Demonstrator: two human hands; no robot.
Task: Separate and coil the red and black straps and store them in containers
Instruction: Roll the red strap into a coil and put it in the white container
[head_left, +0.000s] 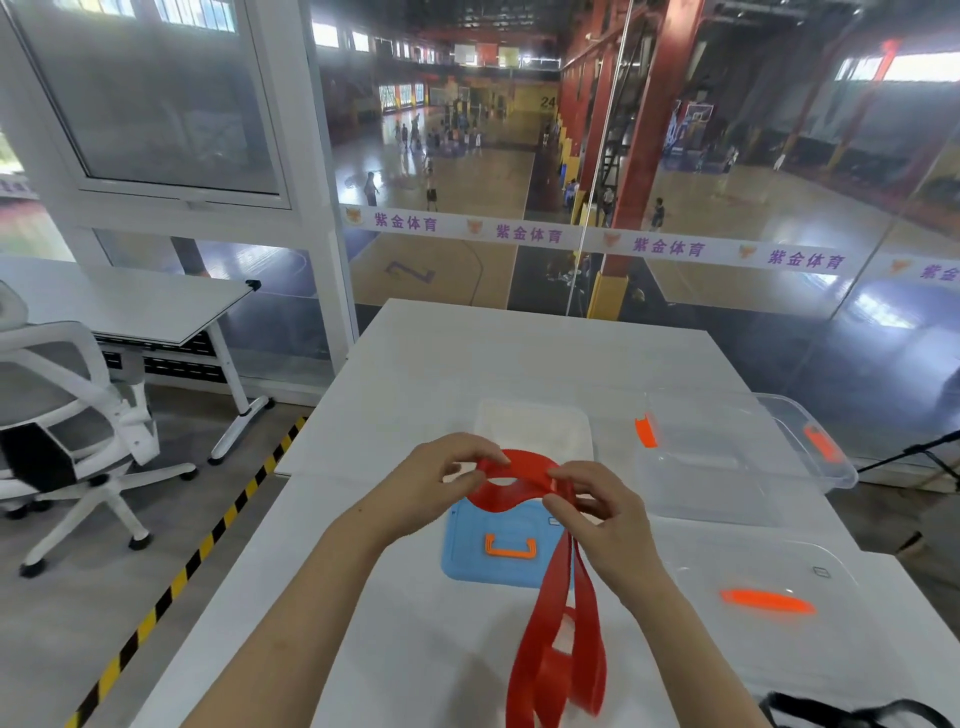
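I hold a red strap (550, 639) over the white table (415, 364). My left hand (441, 478) pinches the left side of a loop formed at the strap's top, and my right hand (602, 514) pinches the right side. The strap's long tails hang down toward the front edge. A black strap (852, 714) lies at the bottom right corner, partly cut off by the frame. A small clear container (535, 426) sits just behind my hands. A larger clear container (737, 452) with orange latches stands at the right.
A blue lid (467, 551) with an orange handle lies under the strap. A clear lid (769, 597) with an orange handle rests at the right front. A white office chair (67, 415) and desk (156, 306) stand to the left. A glass wall rises behind the table.
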